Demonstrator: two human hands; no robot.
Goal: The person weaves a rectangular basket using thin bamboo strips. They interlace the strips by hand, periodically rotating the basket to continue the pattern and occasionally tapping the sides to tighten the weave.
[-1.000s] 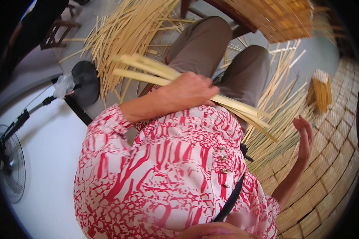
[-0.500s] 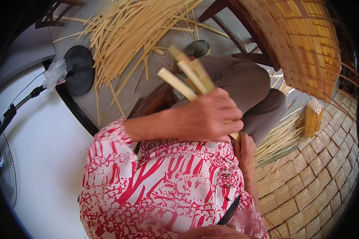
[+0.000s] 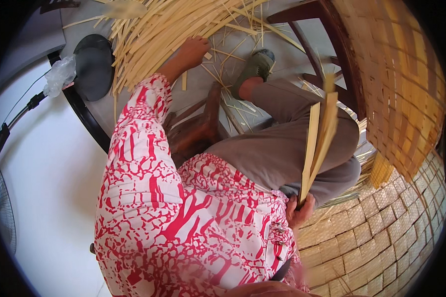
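Several split bamboo strips rise from my right hand, which is closed around their lower ends beside my hip. Their upper ends fan apart a little and blur in front of my trouser leg. Far forward, my left hand is stretched out to the near right edge of a big pile of loose bamboo strips on the floor. Its fingers are mostly hidden beyond the back of the hand, so I cannot make out whether they grip a strip.
A woven bamboo panel leans at the right against a dark wooden chair. Woven matting spreads at lower right. A low wooden stool stands by my legs. On the left are a black round stand base, a plastic bag and a fan.
My left hand has let go of the bamboo strips and swung away forward to the pile. The right hand now holds the strips, which point up and away. The view has shifted slightly.
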